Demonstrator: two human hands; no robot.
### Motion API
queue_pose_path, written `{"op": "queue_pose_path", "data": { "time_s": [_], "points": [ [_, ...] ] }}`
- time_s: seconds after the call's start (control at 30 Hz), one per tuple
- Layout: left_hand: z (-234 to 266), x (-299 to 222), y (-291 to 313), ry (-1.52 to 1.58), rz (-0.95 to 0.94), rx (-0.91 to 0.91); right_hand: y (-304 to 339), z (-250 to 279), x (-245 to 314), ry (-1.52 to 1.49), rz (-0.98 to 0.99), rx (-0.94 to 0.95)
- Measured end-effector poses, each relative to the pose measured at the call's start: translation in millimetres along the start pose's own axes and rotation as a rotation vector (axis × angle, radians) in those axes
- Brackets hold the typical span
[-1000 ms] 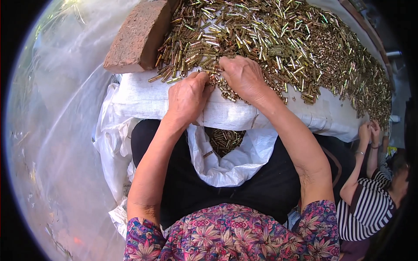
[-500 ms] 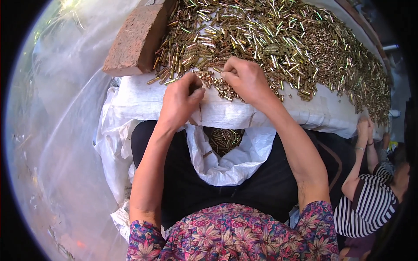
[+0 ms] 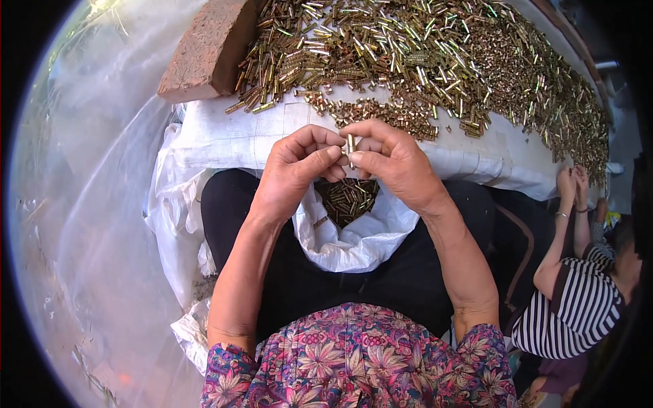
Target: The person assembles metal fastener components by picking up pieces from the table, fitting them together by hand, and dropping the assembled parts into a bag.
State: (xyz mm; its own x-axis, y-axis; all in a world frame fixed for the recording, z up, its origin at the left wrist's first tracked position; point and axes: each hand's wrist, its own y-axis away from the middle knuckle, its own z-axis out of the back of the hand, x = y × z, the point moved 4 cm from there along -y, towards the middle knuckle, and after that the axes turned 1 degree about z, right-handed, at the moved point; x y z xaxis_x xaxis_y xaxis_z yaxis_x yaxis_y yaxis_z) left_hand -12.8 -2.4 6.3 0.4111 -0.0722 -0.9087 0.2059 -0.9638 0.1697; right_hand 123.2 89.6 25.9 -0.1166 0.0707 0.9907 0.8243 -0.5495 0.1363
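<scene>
Over the table's near edge, my two hands meet with their fingertips almost touching. Between the thumb and fingers of my right hand (image 3: 401, 166) is a short brass-coloured metal tube (image 3: 351, 143), held roughly upright. My left hand (image 3: 296, 166) pinches a small brass-coloured metal piece (image 3: 343, 151) against the tube's side of the grip; its exact shape is partly hidden by the fingers. Just beyond my hands lies a band of small ring-like metal pieces (image 3: 388, 117). Below them, a white woven sack (image 3: 367, 257) sits in my lap, gaping, with similar metal tubes (image 3: 348, 204) inside.
A broad heap of metal tubes (image 3: 381, 54) covers the far tabletop, with smaller pieces (image 3: 524, 75) toward the right. A brick (image 3: 207, 58) stands at the heap's left edge. White sheeting (image 3: 224, 139) covers the table. At far right, another person (image 3: 578, 306) in stripes works by hand.
Both hands have drawn back from the heap toward me and come together above the sack. The tube and the small piece are now held close to each other.
</scene>
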Motion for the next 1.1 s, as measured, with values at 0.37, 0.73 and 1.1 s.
{"op": "queue_pose_path", "data": {
  "time_s": [0.37, 0.73, 1.1],
  "points": [
    [-4.6, 11.5, 11.8, 0.222, -0.023, 0.065, 18.0, -5.7, -11.9, -0.487, 0.020, -0.187],
    [0.8, 16.2, 10.1, 0.188, -0.040, 0.061, 23.5, -7.5, -17.1, -0.464, -0.001, -0.189],
    [-3.4, 18.6, 12.5, 0.094, -0.063, 0.035, 26.4, -3.8, -29.1, -0.505, 0.023, -0.110]
  ]
}}
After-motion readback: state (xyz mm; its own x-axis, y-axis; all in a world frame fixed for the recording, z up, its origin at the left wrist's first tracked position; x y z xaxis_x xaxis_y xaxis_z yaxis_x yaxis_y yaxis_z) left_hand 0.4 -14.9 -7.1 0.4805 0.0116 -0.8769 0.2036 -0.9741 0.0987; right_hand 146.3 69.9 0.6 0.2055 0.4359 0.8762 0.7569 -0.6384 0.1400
